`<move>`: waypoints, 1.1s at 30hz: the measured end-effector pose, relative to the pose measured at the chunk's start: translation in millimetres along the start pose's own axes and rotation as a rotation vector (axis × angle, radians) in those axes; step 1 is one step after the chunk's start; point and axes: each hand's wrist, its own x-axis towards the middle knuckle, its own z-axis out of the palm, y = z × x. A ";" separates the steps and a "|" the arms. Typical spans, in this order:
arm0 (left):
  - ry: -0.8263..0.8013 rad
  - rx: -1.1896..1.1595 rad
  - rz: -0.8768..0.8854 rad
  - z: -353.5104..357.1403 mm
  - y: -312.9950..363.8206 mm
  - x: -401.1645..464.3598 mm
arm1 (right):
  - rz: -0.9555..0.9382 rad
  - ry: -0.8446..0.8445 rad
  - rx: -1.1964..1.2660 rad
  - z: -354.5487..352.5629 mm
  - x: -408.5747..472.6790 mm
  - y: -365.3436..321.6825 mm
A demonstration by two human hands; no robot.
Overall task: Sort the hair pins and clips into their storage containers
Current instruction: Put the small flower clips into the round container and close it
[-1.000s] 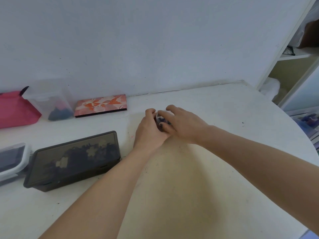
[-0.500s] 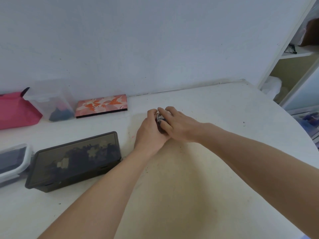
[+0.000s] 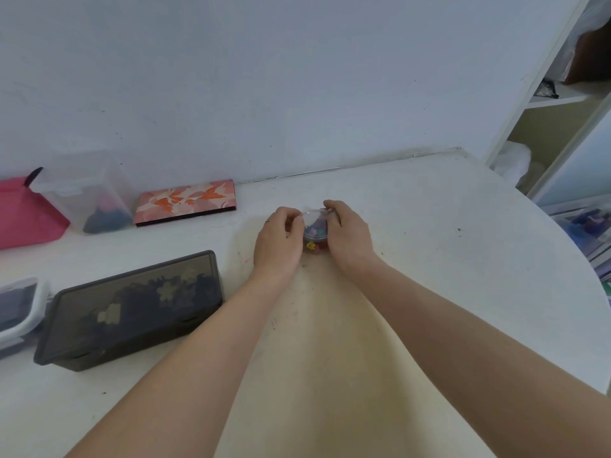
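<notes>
Both hands on the little round clear tub, middle of the frame

The left hand [image 3: 276, 241] and right hand [image 3: 348, 238] each have their fingers curled round the small clear tub [image 3: 315, 228], which sits on the white counter [image 3: 429, 259] with colourful little clips inside; a yellow clip [image 3: 310, 246] shows at its base. Looks like the lid's being worked, so I'd hold the base steady with one hand and move only the lid so nothing spills. The smoky grey case [image 3: 132, 309] at lower left and clear box [image 3: 89, 196] at upper left look like the other containers. No readable labels anywhere, just an orange floral box [image 3: 186, 201].
</notes>
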 end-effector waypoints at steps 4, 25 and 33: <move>0.048 0.023 0.040 0.3 -3.2 -4.0 | -0.027 0.002 -0.015 1.6 -2.7 1.8; 0.053 0.040 0.107 -0.3 -0.9 -5.6 | 0.038 0.025 -0.068 -0.7 -4.0 -5.4; -0.130 0.231 0.087 -13.0 8.8 -0.4 | -0.080 0.157 -0.334 1.8 -6.5 -4.6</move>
